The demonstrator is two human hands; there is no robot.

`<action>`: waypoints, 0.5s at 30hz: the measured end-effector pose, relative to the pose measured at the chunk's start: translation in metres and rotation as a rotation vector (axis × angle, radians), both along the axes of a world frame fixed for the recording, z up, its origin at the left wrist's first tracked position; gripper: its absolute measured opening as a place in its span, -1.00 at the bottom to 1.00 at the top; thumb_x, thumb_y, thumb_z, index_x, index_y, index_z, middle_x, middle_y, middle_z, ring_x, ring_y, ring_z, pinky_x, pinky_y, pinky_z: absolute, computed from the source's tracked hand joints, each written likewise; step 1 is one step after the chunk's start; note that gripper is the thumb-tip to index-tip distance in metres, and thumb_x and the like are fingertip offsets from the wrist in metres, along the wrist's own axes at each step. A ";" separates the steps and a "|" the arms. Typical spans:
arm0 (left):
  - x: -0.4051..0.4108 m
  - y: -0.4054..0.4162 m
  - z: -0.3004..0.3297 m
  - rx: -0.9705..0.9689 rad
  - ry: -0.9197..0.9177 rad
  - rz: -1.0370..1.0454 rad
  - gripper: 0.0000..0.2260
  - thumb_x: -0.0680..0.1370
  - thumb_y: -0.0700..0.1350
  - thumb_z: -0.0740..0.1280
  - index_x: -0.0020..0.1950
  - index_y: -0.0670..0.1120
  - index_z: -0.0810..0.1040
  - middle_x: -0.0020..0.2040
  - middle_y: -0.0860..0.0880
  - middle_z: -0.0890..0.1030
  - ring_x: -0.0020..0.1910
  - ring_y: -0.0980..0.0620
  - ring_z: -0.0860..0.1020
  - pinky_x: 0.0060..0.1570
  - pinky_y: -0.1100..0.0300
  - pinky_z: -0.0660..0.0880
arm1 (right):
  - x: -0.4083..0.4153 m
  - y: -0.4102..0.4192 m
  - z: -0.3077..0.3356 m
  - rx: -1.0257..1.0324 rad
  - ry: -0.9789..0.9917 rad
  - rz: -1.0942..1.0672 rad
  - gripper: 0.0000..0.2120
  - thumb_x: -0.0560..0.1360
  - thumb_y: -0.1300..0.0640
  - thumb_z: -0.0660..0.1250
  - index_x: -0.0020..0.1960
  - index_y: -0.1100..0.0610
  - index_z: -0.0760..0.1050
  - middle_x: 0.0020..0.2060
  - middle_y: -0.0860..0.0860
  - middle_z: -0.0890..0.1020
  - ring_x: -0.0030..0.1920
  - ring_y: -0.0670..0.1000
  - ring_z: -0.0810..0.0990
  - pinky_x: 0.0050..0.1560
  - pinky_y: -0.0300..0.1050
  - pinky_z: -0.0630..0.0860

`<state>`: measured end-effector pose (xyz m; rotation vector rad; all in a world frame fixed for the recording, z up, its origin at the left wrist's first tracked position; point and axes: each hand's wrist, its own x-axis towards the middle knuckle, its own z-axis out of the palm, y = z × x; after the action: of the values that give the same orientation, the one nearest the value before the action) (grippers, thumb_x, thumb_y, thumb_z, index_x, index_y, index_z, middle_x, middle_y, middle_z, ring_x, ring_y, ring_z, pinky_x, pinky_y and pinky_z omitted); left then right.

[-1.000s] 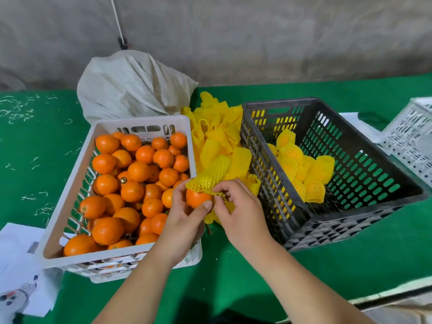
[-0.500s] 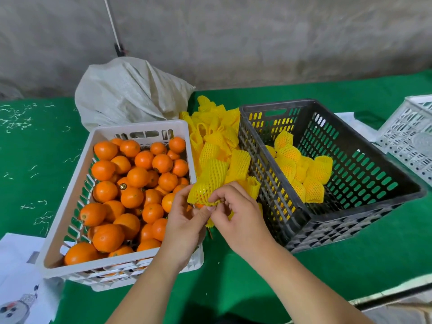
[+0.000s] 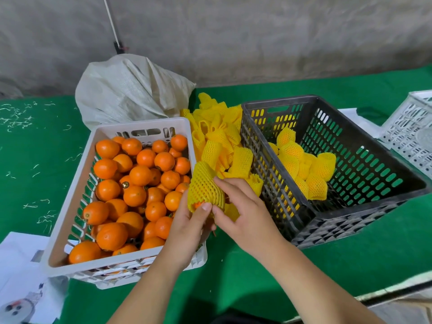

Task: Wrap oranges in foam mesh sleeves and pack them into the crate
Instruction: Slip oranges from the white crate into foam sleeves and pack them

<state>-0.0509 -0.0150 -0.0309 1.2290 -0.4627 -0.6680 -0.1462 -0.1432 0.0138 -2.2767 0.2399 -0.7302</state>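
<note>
Both hands meet over the gap between the two crates. My left hand (image 3: 189,226) cups the sleeved orange (image 3: 205,191) from below, thumb pressed on the mesh's lower edge, where a sliver of orange peel shows through the open end. My right hand (image 3: 243,217) pinches that same yellow foam sleeve on its right side, fingers curled onto the netting. So both are clamped on one fruit, held just above the near right corner of the white crate (image 3: 70,206).

That white crate sits on the green table (image 3: 257,272), heaped with bare oranges (image 3: 140,176). Just beside it on the right I see a loose pile of empty yellow sleeves (image 3: 219,141), wedged between it and the black crate (image 3: 275,183). Inside the black crate, several wrapped oranges (image 3: 304,169) lie clustered against its left wall. Behind the white crate slumps a pale woven sack (image 3: 131,87). Another white basket (image 3: 411,127) pokes in at the far right, and printed paper (image 3: 18,277) lies at the near left corner.
</note>
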 end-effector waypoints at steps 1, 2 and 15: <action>-0.001 -0.002 0.001 -0.011 -0.007 0.022 -0.61 0.54 0.17 0.41 0.37 0.25 0.52 0.07 0.01 0.69 -0.05 0.01 0.64 -0.13 0.17 0.61 | 0.000 -0.002 -0.002 -0.039 -0.050 -0.038 -0.62 0.56 0.18 0.41 0.36 0.22 0.56 0.22 0.07 0.58 0.23 0.00 0.58 0.22 -0.03 0.56; -0.003 -0.004 0.002 -0.025 -0.015 0.049 -0.64 0.57 0.13 0.40 0.37 0.22 0.53 0.04 0.02 0.69 -0.10 0.04 0.65 -0.17 0.22 0.60 | -0.001 -0.003 -0.004 -0.077 -0.107 -0.086 -0.71 0.55 0.25 0.39 0.27 0.25 0.60 0.14 0.10 0.62 0.14 0.03 0.61 0.12 0.00 0.59; -0.003 -0.007 -0.007 0.018 -0.329 0.145 -0.51 0.61 -0.22 0.46 0.44 0.13 0.41 0.24 0.01 0.63 0.19 -0.05 0.66 0.09 0.06 0.64 | 0.016 0.034 0.003 0.874 0.082 -0.063 -0.24 0.26 -0.38 0.42 0.33 -0.08 0.28 0.22 -0.06 0.54 0.11 -0.21 0.60 0.04 -0.25 0.57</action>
<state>-0.0542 -0.0218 -0.0375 1.3824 -0.6339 -0.3472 -0.1306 -0.1093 0.0168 -1.4656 0.5490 -0.4320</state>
